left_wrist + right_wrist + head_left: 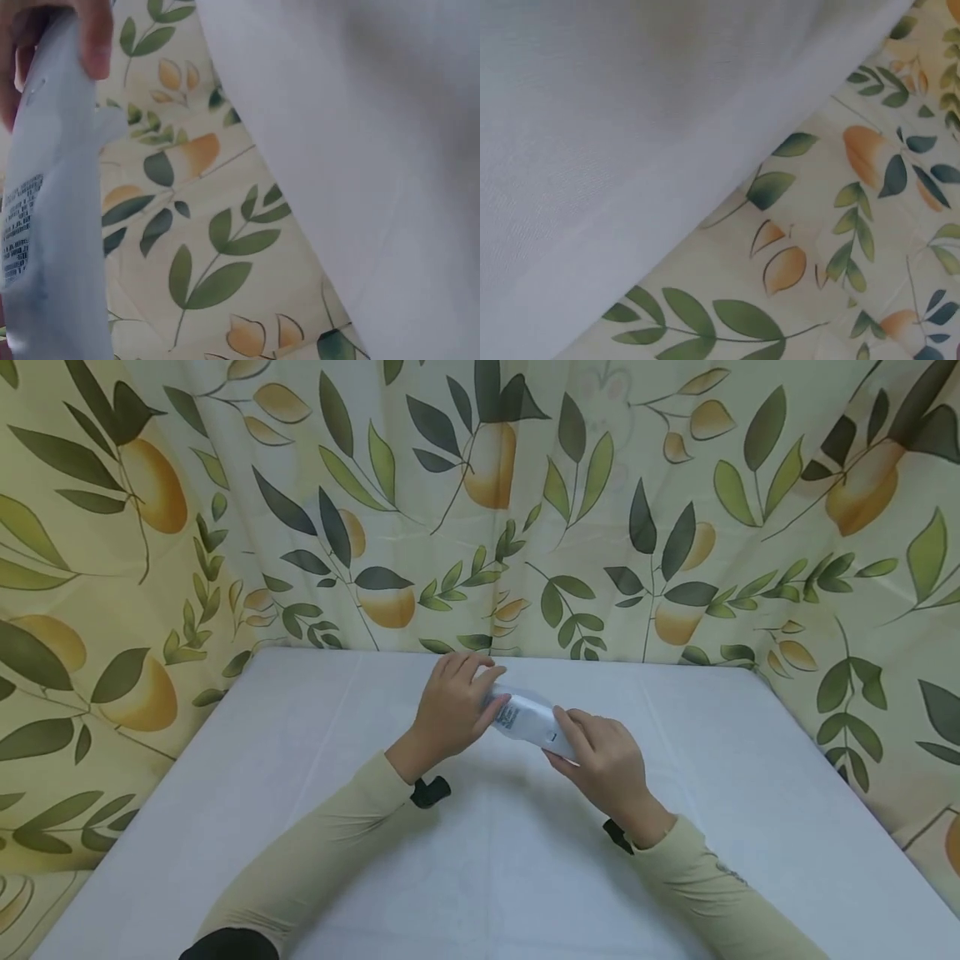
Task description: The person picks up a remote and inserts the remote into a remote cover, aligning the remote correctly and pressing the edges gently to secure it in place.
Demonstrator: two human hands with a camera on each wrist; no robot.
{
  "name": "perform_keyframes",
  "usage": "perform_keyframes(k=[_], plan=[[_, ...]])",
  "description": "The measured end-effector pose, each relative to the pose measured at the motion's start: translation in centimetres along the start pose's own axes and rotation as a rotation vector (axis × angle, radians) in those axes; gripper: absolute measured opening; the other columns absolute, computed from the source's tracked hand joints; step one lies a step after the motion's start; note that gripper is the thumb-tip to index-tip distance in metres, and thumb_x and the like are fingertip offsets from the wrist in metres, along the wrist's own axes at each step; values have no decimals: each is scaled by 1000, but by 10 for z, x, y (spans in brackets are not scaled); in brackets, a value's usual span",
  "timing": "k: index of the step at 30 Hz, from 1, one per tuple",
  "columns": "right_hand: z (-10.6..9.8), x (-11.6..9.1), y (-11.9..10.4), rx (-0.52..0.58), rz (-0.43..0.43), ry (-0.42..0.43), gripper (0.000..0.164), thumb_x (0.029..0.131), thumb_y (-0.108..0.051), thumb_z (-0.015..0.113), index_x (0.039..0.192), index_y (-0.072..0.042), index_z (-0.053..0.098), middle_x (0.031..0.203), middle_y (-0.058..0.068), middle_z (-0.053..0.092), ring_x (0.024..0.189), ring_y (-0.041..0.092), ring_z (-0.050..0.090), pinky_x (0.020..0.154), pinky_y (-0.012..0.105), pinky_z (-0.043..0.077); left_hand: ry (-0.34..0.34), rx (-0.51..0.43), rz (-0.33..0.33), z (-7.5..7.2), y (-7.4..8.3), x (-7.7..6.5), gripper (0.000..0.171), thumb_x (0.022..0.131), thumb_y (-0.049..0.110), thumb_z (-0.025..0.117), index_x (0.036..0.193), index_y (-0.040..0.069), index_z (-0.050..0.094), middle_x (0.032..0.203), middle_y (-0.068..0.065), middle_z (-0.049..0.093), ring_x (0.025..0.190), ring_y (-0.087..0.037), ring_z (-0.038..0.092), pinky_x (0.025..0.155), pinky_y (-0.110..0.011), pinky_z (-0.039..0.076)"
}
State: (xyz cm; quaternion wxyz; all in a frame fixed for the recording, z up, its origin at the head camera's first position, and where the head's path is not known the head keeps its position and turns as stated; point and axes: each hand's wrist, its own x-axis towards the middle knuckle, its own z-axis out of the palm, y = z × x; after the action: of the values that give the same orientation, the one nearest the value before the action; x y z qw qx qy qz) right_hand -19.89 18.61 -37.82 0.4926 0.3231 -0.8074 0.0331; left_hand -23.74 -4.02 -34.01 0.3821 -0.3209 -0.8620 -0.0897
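Biggest thing here is the leafy, fruit-print curtain (450,552), hanging behind and around the white-covered surface (420,885). Then the hands: the left hand (450,710) grips one end of a pale plastic pack (531,720), thumb on its face, and the right hand (611,756) grasps the other end. So the pack is between them, tilted, and looks lifted off the surface. My guess: one hand per end so it stays steady, and with the middle uncovered the printing shows. About that print block (21,229): dark, dense lines, way too blurry to read, so no brand from me. Tiniest bit is a dark mark (553,737) nearer the right hand, also illegible.
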Motion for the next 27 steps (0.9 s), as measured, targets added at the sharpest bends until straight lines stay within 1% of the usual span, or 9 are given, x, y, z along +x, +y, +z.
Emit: perform_keyframes(k=[3,5,6,8,11,13,16,19,27], plan=[[0,-1,-1,-9,-82,48,38,86,-29,66,109,1,65,90,17,68,69,30,66,60,41,55,-135,-24,13,0,0,3,27,93,34,55,99,13,70,96,-1,71,96,-18,64,95,-38,44],[0,-1,0,-15,-102,52,40,95,-33,52,110,1,65,90,17,68,70,31,66,60,41,55,-165,-36,37,1,2,3,25,95,32,53,95,14,70,90,0,73,89,-15,67,93,-37,46],[-1,-1,0,-12,-99,43,40,95,-33,53,110,1,65,91,17,68,70,31,66,60,41,55,-159,-41,50,1,3,2,24,95,30,53,93,13,70,89,0,73,87,-15,68,92,-37,47],[-3,-1,1,2,-84,14,41,86,-32,67,111,0,65,92,17,68,72,31,67,61,42,56,-110,-26,79,3,4,0,21,95,27,54,92,13,70,87,0,73,84,-14,68,90,-36,48],[-6,1,0,33,-53,-28,60,64,-28,85,113,0,65,93,17,68,74,32,67,60,42,56,5,18,115,6,4,-3,16,92,25,60,91,14,71,85,1,73,81,-14,68,88,-36,49],[-7,2,-1,52,-38,-39,70,53,-26,91,113,0,65,92,18,68,73,32,67,58,42,56,79,56,138,9,4,-5,14,90,25,62,90,14,71,84,2,73,80,-13,67,88,-35,49],[-8,4,-3,72,-26,-50,72,51,-26,92,113,0,65,91,18,68,73,32,67,57,41,56,171,98,152,12,3,-8,12,87,24,66,88,13,71,83,2,74,79,-14,66,88,-36,49],[-9,5,-5,71,-20,-71,71,52,-28,91,112,0,65,92,18,68,73,32,68,58,40,56,227,117,139,15,2,-10,11,85,23,69,87,12,71,83,1,74,79,-15,66,89,-39,49],[-12,8,-7,62,-14,-121,72,53,-32,91,112,0,65,92,17,68,74,31,69,58,38,56,278,108,33,20,2,-15,8,85,19,69,86,12,72,82,-1,74,79,-18,65,90,-44,47]])
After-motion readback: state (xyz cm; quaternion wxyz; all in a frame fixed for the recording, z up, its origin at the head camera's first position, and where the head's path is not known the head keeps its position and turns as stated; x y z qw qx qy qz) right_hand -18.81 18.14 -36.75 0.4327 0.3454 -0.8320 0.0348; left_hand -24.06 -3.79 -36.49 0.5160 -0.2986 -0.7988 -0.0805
